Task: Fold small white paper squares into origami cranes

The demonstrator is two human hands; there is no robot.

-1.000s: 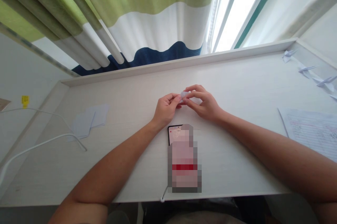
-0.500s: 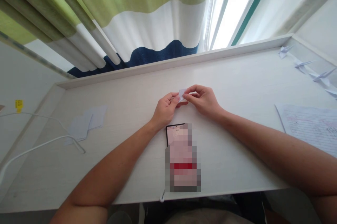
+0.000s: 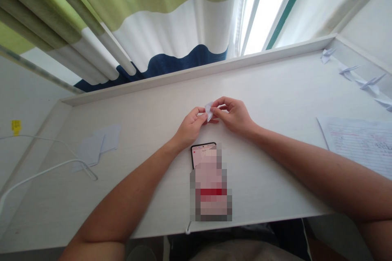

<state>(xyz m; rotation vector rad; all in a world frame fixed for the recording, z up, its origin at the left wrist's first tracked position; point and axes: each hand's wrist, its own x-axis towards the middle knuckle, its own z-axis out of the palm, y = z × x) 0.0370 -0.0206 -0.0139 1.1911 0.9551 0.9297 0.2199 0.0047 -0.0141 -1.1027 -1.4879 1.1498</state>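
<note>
above the phone | folded paper pinched between left hand and right hand (fingertips meeting)

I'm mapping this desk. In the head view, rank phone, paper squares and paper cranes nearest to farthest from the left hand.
1. Phone, on the person's side of the left hand pinching folded paper.
2. Paper squares, off to the left.
3. Paper cranes, at the far right edge.

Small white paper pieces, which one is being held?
The small folded white paper pinched between left hand and right hand; the flat squares and folded cranes lie untouched.
</note>
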